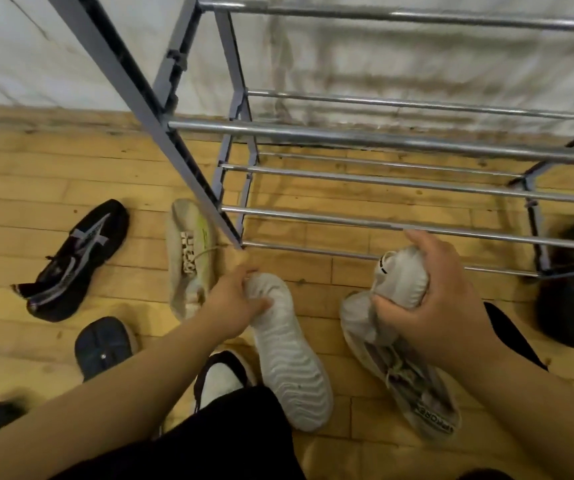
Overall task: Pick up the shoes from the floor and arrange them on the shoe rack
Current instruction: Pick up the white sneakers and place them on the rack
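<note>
So we're crouched right in front of the shoe rack [382, 136], which is a skeleton of round shiny metal bars slotted into grey plastic side frames, standing on a yellowish wood plank floor [36, 188] against a whitish wall.

Our left hand [233, 299] is clamped on one end of a white sneaker [289, 355] that's flipped over, so we're looking at its wavy, ridged rubber sole; thumb on one side, fingers curled over the other. Our right hand [441, 292] is squeezed around a second white sneaker [401, 275], a soft knit-looking one with a puffy padded collar, held up just in front of the rack's lowest front bar.

Directly under that right hand lies a pale grey lace-up sneaker [399, 368] on the floor, mesh-like, with printed lettering on the end nearest us. Just left of our left hand is a cream sneaker [188, 258] with a neon yellow-green streak, lying beside the rack's leg. Further left are a black sneaker with grey stripes [74, 261] and a dark blue rounded shoe [103, 344]. A blurry dark shoe [573, 299] sits by the rack's right end.
</note>
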